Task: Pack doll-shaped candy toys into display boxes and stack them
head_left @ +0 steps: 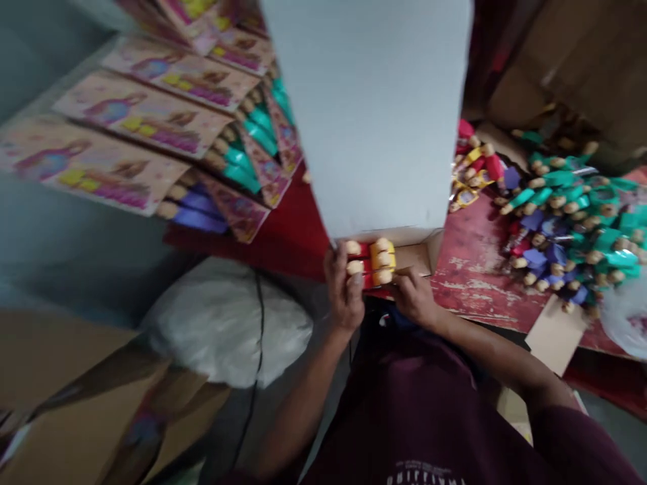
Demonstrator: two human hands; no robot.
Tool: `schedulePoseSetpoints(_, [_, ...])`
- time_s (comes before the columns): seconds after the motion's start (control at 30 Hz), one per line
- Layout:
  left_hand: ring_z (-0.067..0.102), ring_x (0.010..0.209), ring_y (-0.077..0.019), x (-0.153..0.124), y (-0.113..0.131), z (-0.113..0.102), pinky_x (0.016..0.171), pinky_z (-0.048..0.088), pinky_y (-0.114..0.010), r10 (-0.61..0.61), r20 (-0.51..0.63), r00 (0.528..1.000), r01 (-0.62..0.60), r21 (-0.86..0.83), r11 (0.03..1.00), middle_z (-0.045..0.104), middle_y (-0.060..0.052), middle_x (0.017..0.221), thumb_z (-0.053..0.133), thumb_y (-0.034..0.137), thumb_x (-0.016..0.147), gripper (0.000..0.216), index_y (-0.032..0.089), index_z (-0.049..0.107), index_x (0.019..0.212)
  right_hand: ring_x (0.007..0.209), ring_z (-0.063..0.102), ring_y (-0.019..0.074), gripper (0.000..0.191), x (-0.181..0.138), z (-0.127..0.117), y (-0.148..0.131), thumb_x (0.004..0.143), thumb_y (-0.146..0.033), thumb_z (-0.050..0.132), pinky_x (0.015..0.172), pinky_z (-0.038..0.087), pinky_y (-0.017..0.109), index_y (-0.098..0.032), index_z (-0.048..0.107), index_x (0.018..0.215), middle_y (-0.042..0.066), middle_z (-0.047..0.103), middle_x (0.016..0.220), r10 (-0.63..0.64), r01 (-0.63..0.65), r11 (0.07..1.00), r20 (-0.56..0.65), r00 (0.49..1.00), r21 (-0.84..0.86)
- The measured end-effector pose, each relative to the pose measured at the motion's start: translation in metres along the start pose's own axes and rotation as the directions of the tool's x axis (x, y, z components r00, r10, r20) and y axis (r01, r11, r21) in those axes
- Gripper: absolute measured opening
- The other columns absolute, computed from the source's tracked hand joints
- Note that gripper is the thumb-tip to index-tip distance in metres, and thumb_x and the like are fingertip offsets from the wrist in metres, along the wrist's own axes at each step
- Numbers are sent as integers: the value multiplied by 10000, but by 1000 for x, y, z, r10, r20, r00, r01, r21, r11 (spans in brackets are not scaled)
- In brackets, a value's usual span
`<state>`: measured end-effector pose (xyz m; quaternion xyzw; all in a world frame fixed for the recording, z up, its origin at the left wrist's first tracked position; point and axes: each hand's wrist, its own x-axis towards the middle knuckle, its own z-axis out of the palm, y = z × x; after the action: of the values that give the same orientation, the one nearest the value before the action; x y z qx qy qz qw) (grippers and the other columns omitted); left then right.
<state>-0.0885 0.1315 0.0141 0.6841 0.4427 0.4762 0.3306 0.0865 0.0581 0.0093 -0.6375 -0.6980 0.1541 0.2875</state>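
Observation:
An open carton (pixel 432 252) lies at the table's front edge, its tall plain white lid (pixel 374 114) raised behind it. Small pieces with tan rounded tops stand in its left part: red ones (pixel 356 256) at the end, yellow ones (pixel 383 259) beside them. The carton's right part shows bare cardboard. My left hand (pixel 346 293) is closed round the left end, thumb against the red pieces. Beside the nearest yellow piece, my right hand (pixel 415 296) is closed at the front wall; whatever its fingertips pinch is hidden.
Printed cartons (pixel 126 121) with green and purple pieces stand in a row at the left. Loose green pieces (pixel 566 195) and purple ones (pixel 543 259) heap on the worn red table (pixel 480 269). A white sack (pixel 227 323) lies below left. A cardboard flap (pixel 556 333) overhangs the edge.

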Motion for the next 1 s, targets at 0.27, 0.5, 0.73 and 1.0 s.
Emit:
schedulePoseSetpoints(0.27, [304, 1568, -293, 2, 6, 8, 1322, 214, -489, -28, 15, 999, 28, 8, 1000, 345, -72, 1692, 424, 497, 1067, 626, 281, 315, 1645, 811, 638, 182, 263, -26, -84, 83, 1060, -378, 446, 761, 541, 314, -202, 629, 1130, 68, 680, 949, 359, -365, 928, -416, 835, 67])
schedulePoseSetpoints(0.5, [276, 1580, -303, 7, 20, 37, 1327, 190, -483, -55, 53, 997, 55, 16, 998, 319, -78, 1704, 407, 525, 1059, 648, 270, 315, 1647, 1037, 609, 292, 246, -14, -185, 198, 969, -274, 469, 956, 472, 423, -116, 629, 1069, 200, 681, 1102, 604, -747, 654, -512, 610, -119])
schedulePoseSetpoints(0.73, [270, 1584, -298, 8, 25, 44, 1323, 185, -477, -87, 72, 994, 85, 28, 996, 312, -136, 1699, 416, 554, 1054, 686, 215, 321, 1643, 1106, 561, 334, 350, -1, -223, 224, 1003, -327, 443, 943, 449, 427, -96, 585, 1224, 231, 616, 1216, 613, -839, 457, -579, 538, -295])
schedulePoseSetpoints(1.0, [250, 1597, -277, 7, 22, 42, 1331, 172, -467, -101, 97, 990, 99, 26, 995, 301, -49, 1717, 429, 566, 1051, 652, 321, 313, 1643, 1401, 370, 399, 500, 19, -232, 244, 965, -195, 462, 1121, 332, 557, -124, 524, 1457, 234, 471, 1539, 447, -511, 594, -273, 852, -622])
